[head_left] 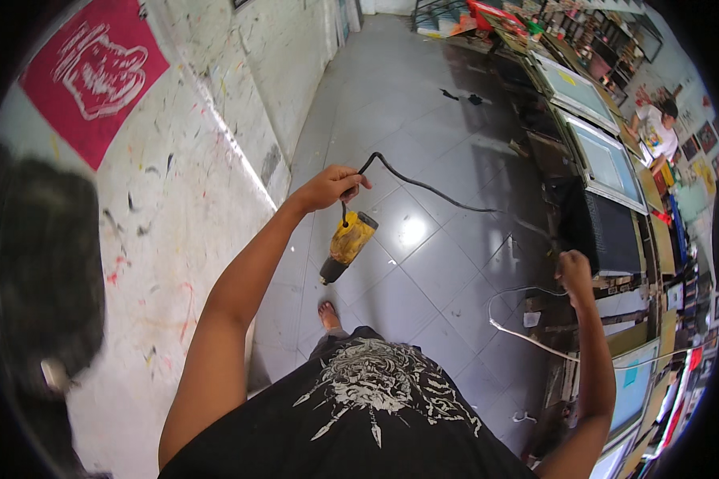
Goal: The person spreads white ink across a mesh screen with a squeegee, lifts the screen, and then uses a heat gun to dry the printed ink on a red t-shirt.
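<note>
My left hand [339, 188] is raised in front of me, its fingers closed on a black cord [431, 190]. Below it, a worn yellow-and-black corded power tool [348, 246] hangs tilted, dark tapered end down, above the floor. From my left hand the cord sags across to the right, toward my right hand [575, 278]. That hand is closed beside the dark edge of the workbench. A thin pale cable [527, 331] also loops up to it. What its fingers hold is hidden in shadow.
Grey tiled floor [423, 279] lies below, with my bare foot [327, 314] on it. A paint-marked wall [168, 263] with a red printed cloth [96, 76] runs along the left. Framed screens [607, 164] line the long bench at right; another person [657, 136] is beyond it.
</note>
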`<move>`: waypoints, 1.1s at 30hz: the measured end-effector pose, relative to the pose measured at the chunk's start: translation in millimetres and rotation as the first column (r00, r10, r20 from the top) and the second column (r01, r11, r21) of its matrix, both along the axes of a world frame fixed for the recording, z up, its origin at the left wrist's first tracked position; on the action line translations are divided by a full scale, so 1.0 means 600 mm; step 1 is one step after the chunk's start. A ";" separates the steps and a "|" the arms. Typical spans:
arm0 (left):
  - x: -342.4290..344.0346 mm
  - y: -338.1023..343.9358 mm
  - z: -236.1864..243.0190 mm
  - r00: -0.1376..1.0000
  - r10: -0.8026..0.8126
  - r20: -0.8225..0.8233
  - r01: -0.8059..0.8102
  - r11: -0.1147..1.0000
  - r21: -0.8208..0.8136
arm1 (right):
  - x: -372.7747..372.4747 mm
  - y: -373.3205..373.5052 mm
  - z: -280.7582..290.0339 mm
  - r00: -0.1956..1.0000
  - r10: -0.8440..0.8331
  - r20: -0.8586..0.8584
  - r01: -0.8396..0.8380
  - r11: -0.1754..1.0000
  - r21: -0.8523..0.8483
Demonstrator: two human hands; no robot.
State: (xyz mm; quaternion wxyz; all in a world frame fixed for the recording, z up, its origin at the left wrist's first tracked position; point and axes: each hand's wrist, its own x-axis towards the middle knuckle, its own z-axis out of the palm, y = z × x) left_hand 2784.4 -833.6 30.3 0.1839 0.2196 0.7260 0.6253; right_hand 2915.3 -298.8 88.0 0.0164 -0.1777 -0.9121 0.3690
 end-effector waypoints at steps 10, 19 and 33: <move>-0.229 -0.083 0.064 0.974 -0.223 0.039 0.225 0.974 -0.036 | -0.053 -0.055 0.171 0.917 -0.044 -0.396 0.083 0.993 0.081; -0.402 -0.066 0.152 0.923 -0.355 -0.149 0.343 0.934 -0.102 | -0.096 -0.099 0.099 0.979 -0.038 -0.199 0.127 0.880 0.457; -0.559 0.073 0.273 0.829 -0.525 -0.193 0.477 0.843 -0.248 | -0.208 -0.189 -0.275 0.965 -0.247 -0.082 0.260 0.916 0.305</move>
